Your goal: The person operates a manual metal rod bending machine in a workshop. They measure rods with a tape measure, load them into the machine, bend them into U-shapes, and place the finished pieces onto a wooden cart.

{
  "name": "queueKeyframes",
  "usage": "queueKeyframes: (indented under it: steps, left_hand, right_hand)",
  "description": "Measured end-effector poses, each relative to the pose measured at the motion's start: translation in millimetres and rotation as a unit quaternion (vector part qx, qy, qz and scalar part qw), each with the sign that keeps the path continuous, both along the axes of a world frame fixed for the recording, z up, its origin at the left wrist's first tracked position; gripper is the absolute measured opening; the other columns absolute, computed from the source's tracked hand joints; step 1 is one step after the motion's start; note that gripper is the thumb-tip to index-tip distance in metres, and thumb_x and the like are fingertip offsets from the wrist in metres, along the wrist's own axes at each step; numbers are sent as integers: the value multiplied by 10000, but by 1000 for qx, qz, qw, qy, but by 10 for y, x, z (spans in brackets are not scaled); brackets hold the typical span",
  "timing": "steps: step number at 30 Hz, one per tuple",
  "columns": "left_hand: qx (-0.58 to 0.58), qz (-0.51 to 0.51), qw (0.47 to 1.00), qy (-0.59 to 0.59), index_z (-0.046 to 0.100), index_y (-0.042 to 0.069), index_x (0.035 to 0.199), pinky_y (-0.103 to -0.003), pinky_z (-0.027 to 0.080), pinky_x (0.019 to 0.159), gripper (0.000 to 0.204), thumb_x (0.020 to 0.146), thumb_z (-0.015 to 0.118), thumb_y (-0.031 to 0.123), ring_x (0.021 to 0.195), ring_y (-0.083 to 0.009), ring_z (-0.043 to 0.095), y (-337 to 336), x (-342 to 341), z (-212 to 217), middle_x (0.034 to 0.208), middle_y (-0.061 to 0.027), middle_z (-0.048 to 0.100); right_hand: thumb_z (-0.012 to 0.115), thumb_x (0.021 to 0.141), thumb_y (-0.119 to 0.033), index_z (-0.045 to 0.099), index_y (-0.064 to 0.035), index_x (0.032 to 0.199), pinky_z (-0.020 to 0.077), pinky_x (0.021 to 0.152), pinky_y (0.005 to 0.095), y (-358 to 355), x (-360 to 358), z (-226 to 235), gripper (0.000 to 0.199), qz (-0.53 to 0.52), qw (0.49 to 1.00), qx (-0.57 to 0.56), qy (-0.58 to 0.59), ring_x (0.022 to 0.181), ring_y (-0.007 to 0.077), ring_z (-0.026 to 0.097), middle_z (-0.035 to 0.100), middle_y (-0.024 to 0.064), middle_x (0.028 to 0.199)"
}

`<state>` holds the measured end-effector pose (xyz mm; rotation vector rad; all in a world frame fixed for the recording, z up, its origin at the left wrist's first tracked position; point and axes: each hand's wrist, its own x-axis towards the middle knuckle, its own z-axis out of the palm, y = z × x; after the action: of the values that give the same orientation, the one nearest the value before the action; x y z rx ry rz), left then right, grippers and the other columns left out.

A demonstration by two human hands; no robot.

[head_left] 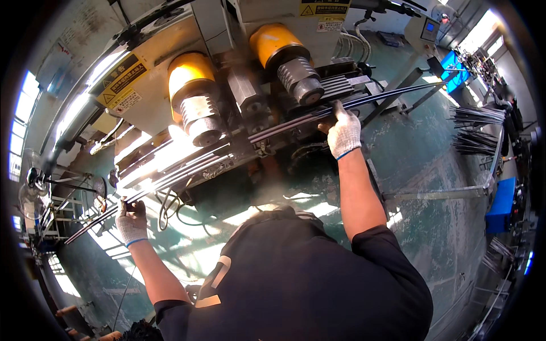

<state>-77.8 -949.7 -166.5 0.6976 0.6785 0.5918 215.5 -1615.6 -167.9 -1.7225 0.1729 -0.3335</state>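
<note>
My left hand, in a white knit glove with a blue cuff, is closed around the left part of several long thin metal rods. My right hand, gloved alike, grips long metal rods farther right, its fingers curled over them. The rods lie along the front of a machine. Whether both hands hold the same rods I cannot tell, because the middle is cluttered and glaring. Just beyond them stand two ridged metal rollers, a left one and a right one, below yellow housings.
Rods are stacked on a rack at the right. A metal stand and a blue box are also there. Cables hang below the machine's front. Green floor with sunlit patches surrounds me.
</note>
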Motion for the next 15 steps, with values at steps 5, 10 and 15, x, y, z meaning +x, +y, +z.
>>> queueKeyframes:
  steps: [5,10,15]
  left_hand:
    - [-9,-56,998,-10,753,67,1125,-409,562,925,216,1059,770,273,942,-207,668,728,211,-357,1014,-59,753]
    - [9,-92,995,-46,735,40,1190,-381,565,940,276,1076,743,291,1008,-212,691,1290,275,-827,1126,-76,763]
    - [32,-106,993,-38,766,81,1066,-398,580,848,257,1039,800,335,843,-195,691,1141,521,-786,931,-43,760]
  right_hand:
    - [834,917,-161,714,24,1311,605,808,408,857,-275,128,451,8,998,48,41,910,310,742,768,162,1038]
    - [786,984,-209,717,13,1310,597,805,389,1497,-342,218,400,-11,983,167,77,909,272,735,772,147,1025]
    - [738,1051,-258,721,3,1308,588,802,370,1748,-265,303,367,-16,972,222,80,907,234,729,775,133,1012]
